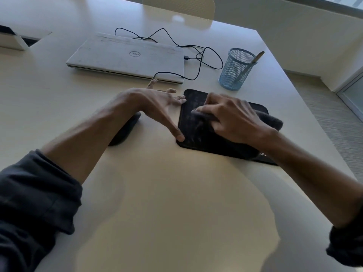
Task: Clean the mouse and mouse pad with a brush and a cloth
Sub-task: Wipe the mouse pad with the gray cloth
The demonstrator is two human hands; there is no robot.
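Left hand (pixel 157 104) flat, fingers spread, thumb pinning near-left edge of black mouse pad (pixel 191 122) on counter (pixel 157 193); right hand (pixel 231 116) w/ fingers curled over dark cloth (pixel 272 120) pressed on pad; black mouse (pixel 127 128) under left forearm, beside pad.

Both forearms reach forward, bare from the pushed-up dark sleeves. The left hand (pixel 155 104) lies flat and spread, its fingers (pixel 177 99) straight and fanned, the thumb stretched back toward the body with its tip pressing the near left corner of the mouse pad (pixel 191 134). The right hand (pixel 233 116) sits just right of the left fingers, palm down, knuckles raised, its fingers (pixel 206 109) bent and bearing down on a dark cloth (pixel 272 119) that shows beyond the wrist.
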